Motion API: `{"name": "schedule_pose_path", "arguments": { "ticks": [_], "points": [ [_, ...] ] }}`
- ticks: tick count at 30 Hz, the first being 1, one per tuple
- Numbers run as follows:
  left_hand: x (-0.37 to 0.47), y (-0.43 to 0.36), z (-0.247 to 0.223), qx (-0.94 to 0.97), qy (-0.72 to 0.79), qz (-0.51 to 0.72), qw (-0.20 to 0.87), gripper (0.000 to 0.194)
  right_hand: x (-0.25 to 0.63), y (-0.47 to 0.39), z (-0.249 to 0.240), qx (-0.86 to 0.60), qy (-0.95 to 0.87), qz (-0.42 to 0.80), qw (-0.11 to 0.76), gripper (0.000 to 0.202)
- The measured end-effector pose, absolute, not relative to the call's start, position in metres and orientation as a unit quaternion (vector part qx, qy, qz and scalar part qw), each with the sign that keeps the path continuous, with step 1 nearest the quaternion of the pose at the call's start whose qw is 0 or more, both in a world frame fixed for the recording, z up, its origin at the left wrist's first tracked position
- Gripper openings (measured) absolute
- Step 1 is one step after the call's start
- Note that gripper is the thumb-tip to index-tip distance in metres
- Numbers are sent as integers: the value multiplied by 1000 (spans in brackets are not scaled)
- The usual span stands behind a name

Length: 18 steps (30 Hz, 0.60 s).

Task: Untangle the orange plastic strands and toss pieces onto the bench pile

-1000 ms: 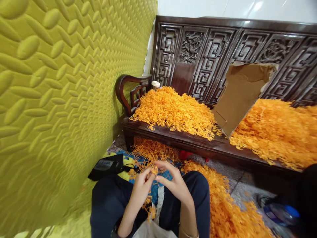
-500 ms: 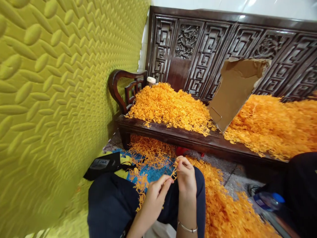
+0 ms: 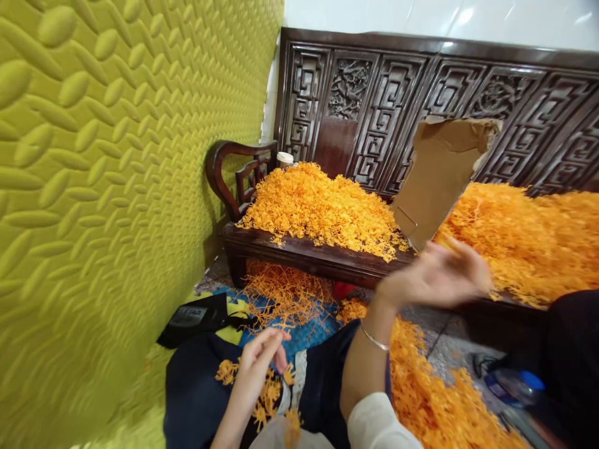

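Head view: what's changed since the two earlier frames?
The right hand has left the left hand and swung right and up to the bench's front edge; blur hides whether it holds anything. The left hand, over the lap, has shifted slightly left since the last frame; its grip is unclear. Cardboard and bottle stayed put.

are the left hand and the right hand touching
Apart. The head view shows the left hand over the lap and the right hand out by the bench, with a plain gap between them.
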<state>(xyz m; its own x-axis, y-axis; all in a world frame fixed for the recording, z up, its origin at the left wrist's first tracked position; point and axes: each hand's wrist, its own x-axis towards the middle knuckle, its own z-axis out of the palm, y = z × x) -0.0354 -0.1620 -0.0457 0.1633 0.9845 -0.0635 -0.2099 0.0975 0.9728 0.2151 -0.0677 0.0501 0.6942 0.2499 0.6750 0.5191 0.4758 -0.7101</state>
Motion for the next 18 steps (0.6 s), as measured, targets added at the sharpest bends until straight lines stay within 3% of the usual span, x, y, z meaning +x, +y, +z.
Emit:
{"name": "schedule_pose_path", "arguments": {
  "ticks": [5, 9, 13, 18],
  "points": [
    [-36, -151, -24, 376, 357, 585, 624, 27, 186, -27, 21, -541, -586, 14, 603, 53],
    [-35, -142, -20, 322, 320, 631, 629, 31, 161, -60, -23, -530, -551, 198, 614, 34],
    [-30, -137, -22, 309, 320, 648, 618, 29, 132, -108, -40, -416, -545, 414, 598, 36],
    [-22, -140, -27, 298, 340, 633, 628, 25, 115, -135, -35, -395, -566, 470, 550, 30]
  ]
}}
